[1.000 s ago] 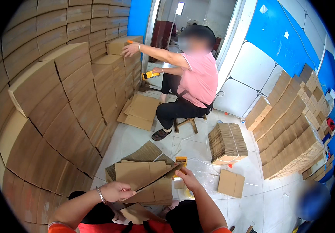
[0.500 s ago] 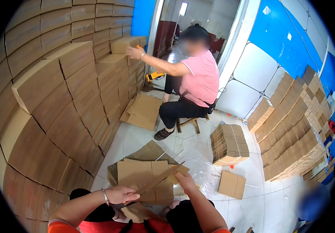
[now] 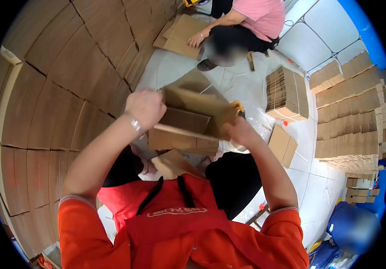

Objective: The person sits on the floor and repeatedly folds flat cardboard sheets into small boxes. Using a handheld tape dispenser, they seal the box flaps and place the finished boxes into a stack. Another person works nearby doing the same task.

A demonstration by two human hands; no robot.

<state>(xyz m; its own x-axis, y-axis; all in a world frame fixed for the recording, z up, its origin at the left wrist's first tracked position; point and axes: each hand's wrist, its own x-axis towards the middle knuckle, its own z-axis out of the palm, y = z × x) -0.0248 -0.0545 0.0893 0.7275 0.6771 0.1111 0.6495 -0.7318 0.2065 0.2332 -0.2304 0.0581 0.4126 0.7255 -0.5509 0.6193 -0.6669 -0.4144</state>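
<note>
A brown cardboard box [image 3: 186, 121], unfolded into a hollow shape, hangs between my hands above the floor, its inside showing. My left hand [image 3: 146, 108] is closed on its left end, the fingers partly blurred. At the right end my right hand [image 3: 242, 131] grips the cardboard wall. Just beyond my right fingers shows a small yellow and black object [image 3: 238, 107]; whether I hold it too is unclear. Beneath the box lie flat cardboard pieces [image 3: 170, 142], and another folded cardboard piece [image 3: 175, 163] is between my legs.
High cardboard stacks [image 3: 58, 103] wall the left side. Opposite sits a co-worker in a pink shirt [image 3: 264, 18], one hand on flat cardboard [image 3: 184, 36]. To the right stand a strapped cardboard bundle [image 3: 287, 92], a flat piece [image 3: 283, 145] on the floor and more stacks [image 3: 349, 116].
The cardboard in my hands was flat and is now opened into a box, raised higher. The co-worker's hand has moved from the stack down to the flat cardboard. My view has tilted down.
</note>
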